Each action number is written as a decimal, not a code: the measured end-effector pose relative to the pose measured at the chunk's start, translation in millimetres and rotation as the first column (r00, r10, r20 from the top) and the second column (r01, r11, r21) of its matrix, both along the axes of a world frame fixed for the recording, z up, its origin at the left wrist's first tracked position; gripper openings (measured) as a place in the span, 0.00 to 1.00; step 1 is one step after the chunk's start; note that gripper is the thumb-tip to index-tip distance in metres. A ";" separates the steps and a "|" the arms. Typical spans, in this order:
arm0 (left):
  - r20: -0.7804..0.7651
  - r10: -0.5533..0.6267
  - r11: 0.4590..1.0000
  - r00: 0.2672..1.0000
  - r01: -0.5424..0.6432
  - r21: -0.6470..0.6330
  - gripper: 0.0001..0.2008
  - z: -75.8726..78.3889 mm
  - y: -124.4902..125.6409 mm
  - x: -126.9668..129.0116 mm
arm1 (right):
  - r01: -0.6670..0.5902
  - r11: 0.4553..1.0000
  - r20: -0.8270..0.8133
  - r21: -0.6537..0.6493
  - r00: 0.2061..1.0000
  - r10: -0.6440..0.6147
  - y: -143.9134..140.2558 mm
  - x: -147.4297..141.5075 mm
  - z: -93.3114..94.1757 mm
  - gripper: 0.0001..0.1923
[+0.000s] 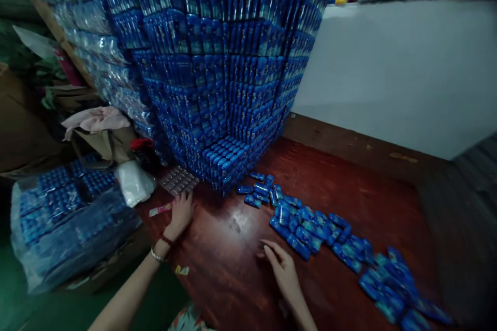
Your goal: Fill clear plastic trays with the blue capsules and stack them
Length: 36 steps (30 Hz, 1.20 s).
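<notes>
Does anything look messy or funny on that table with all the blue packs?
Yes. Most blue packs sit in a tidy stacked wall, but a loose trail of packs lies scattered at all angles across the red table, right of the right hand. A small wrapper lies alone.

Blue stack (229, 62) cut off above; pack labels too blurred.

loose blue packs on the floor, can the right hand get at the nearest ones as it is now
Probably yes. The right hand lies flat on the bare red-brown floor, empty, and the near end of the loose blue packs lies just beyond its fingertips, with nothing between them. The left hand rests apart, by the stacked packs.
</notes>
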State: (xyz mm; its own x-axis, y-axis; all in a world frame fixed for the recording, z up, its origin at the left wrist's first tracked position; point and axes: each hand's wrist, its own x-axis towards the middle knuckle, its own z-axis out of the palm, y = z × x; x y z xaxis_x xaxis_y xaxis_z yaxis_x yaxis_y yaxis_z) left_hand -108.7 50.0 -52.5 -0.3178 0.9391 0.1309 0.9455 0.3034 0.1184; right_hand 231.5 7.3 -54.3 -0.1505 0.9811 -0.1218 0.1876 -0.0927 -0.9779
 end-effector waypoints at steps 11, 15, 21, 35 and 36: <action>0.711 -0.378 0.906 0.593 0.079 0.416 0.18 -8.7 -109.4 124.1 | -0.367 0.851 0.560 0.376 0.822 0.107 -28.9 -48.4 40.5 0.12; 0.880 -0.172 0.911 0.443 -0.268 0.314 0.24 2.2 -116.9 90.8 | -0.557 0.790 0.852 0.254 0.516 0.089 -54.9 -80.5 14.8 0.18; 0.983 0.026 0.966 0.183 -0.257 0.022 0.39 -8.2 -125.7 81.4 | -0.357 0.886 0.820 0.297 0.571 -0.044 -56.1 -70.0 1.6 0.21; 0.993 -0.109 0.898 -0.055 0.422 0.122 0.63 33.4 -74.6 165.3 | 0.162 0.984 -0.353 -0.077 0.919 -0.179 -43.9 -34.5 94.3 0.16; 0.993 -0.094 0.880 -0.072 0.461 0.117 0.64 36.8 -72.1 168.2 | 0.189 0.980 -0.351 -0.067 0.915 -0.201 -45.3 -29.7 94.9 0.14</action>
State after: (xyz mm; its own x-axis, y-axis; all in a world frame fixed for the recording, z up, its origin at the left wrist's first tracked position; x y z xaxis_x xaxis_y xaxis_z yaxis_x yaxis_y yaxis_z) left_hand 59.5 -22.1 -15.7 0.3397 0.9172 -0.2084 -0.0326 0.2330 0.9719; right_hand 201.8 -38.0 40.5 0.0046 0.9920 -0.1263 -0.1954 -0.1230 -0.9730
